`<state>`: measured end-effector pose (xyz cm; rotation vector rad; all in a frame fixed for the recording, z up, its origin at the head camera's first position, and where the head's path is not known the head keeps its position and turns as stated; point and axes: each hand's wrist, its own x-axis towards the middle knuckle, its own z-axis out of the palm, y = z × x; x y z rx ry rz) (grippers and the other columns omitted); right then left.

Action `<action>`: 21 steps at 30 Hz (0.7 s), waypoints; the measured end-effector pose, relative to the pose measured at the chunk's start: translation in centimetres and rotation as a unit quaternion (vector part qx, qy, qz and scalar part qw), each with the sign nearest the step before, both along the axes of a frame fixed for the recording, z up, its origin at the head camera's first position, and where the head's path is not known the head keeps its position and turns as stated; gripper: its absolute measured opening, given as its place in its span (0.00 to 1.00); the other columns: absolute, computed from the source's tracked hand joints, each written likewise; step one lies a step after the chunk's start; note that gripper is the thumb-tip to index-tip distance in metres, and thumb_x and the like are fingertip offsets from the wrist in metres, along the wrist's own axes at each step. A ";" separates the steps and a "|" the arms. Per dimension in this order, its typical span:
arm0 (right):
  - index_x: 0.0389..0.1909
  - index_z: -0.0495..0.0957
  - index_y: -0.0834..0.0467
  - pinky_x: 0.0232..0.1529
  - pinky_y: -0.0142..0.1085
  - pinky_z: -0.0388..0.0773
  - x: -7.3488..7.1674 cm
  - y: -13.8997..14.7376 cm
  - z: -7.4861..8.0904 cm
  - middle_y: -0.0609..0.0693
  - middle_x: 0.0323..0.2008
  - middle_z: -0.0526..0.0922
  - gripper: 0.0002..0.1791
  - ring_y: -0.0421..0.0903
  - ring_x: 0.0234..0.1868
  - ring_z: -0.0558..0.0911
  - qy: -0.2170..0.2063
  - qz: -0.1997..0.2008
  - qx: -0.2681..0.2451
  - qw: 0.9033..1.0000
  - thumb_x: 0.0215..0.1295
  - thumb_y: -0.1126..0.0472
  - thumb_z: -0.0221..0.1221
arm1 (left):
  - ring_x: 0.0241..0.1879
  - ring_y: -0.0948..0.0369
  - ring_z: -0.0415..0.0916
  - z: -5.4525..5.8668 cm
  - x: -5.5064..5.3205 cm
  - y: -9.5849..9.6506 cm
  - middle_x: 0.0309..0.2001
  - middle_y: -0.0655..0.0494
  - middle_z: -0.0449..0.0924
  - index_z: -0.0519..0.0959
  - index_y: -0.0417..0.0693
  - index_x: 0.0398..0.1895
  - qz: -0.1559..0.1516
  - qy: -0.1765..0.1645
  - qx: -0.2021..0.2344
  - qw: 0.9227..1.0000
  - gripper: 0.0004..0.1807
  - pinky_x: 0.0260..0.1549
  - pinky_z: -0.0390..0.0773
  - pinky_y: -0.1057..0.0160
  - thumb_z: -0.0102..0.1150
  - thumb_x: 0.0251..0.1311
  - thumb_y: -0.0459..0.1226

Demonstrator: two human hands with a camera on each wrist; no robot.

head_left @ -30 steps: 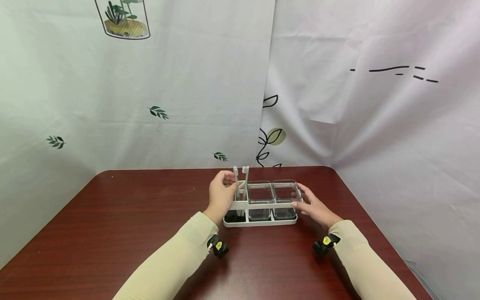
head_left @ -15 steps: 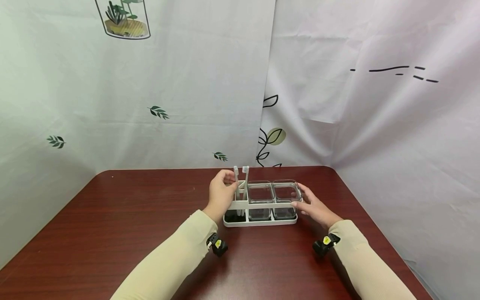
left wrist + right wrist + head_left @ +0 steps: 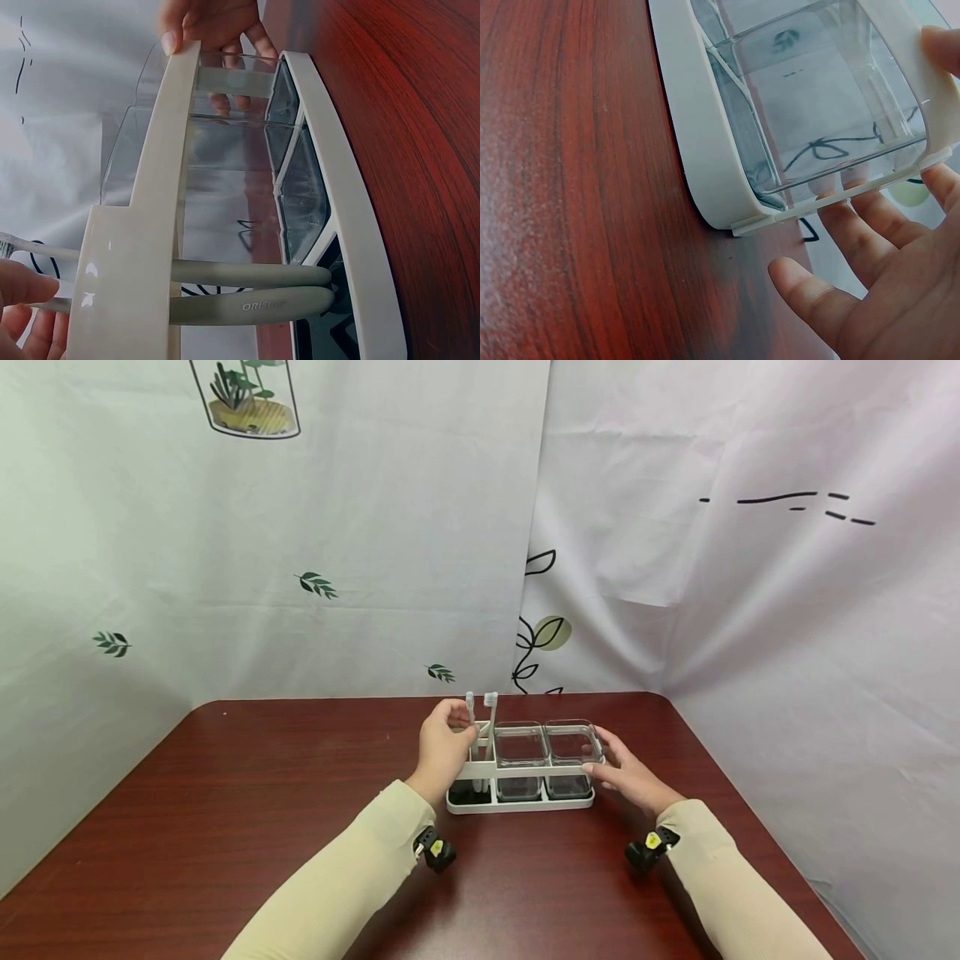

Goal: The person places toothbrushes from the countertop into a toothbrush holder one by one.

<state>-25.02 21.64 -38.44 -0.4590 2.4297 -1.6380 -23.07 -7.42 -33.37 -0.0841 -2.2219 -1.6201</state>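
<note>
A white toothbrush holder (image 3: 519, 807) stands on the table with two clear cups, one a right-hand cup (image 3: 573, 743) and one a middle cup (image 3: 521, 746). Two toothbrushes lean upright in its left section, a left toothbrush (image 3: 471, 703) and a right toothbrush (image 3: 491, 710); their grey-green handles (image 3: 251, 306) reach the dark base. My left hand (image 3: 442, 747) pinches the left toothbrush between thumb and fingers, just above the holder's upper frame. My right hand (image 3: 633, 775) grips the holder's right end, thumb on the front of the frame (image 3: 926, 90), fingers spread along the side.
The dark red wooden table (image 3: 262, 810) extends on both sides of the holder and in front of it. Behind and to the right hangs a pale printed curtain (image 3: 390, 527). A small black camera (image 3: 438, 852) is strapped to the left wrist.
The head of the left toothbrush tilts very slightly to the left. Both hands and the toothbrush holder stay in nearly the same place.
</note>
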 end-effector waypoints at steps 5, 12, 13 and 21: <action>0.75 0.42 0.57 0.54 0.53 0.73 0.0 0.0 0.0 0.69 0.67 0.60 0.43 0.65 0.66 0.65 0.000 0.001 -0.002 1.000 0.68 0.58 0.57 | 0.43 0.50 0.77 0.0 0.0 -0.1 0.41 0.44 0.78 0.75 0.37 0.48 -0.006 0.001 0.012 1.000 0.16 0.41 0.79 0.54 0.61 0.54 0.25; 0.75 0.42 0.57 0.53 0.53 0.73 0.0 0.0 0.0 0.69 0.67 0.60 0.43 0.65 0.65 0.65 0.001 0.002 -0.001 1.000 0.68 0.58 0.57 | 0.44 0.51 0.78 0.3 0.2 -0.6 0.42 0.44 0.78 0.76 0.38 0.49 -0.013 -0.005 0.022 1.000 0.17 0.39 0.80 0.57 0.62 0.55 0.25; 0.75 0.42 0.57 0.53 0.52 0.73 0.1 0.0 0.0 0.69 0.67 0.60 0.43 0.65 0.65 0.65 0.002 0.002 -0.002 1.000 0.68 0.58 0.57 | 0.44 0.51 0.78 0.4 0.2 -0.7 0.42 0.44 0.78 0.76 0.38 0.50 -0.015 -0.004 0.023 1.000 0.17 0.39 0.80 0.57 0.62 0.55 0.25; 0.75 0.42 0.56 0.52 0.51 0.74 0.0 0.1 -0.1 0.69 0.67 0.60 0.42 0.65 0.65 0.66 0.003 0.003 -0.002 1.000 0.68 0.58 0.57 | 0.44 0.50 0.78 0.9 0.3 -1.9 0.44 0.41 0.79 0.76 0.36 0.51 -0.018 0.003 0.061 0.998 0.19 0.36 0.77 0.66 0.61 0.54 0.24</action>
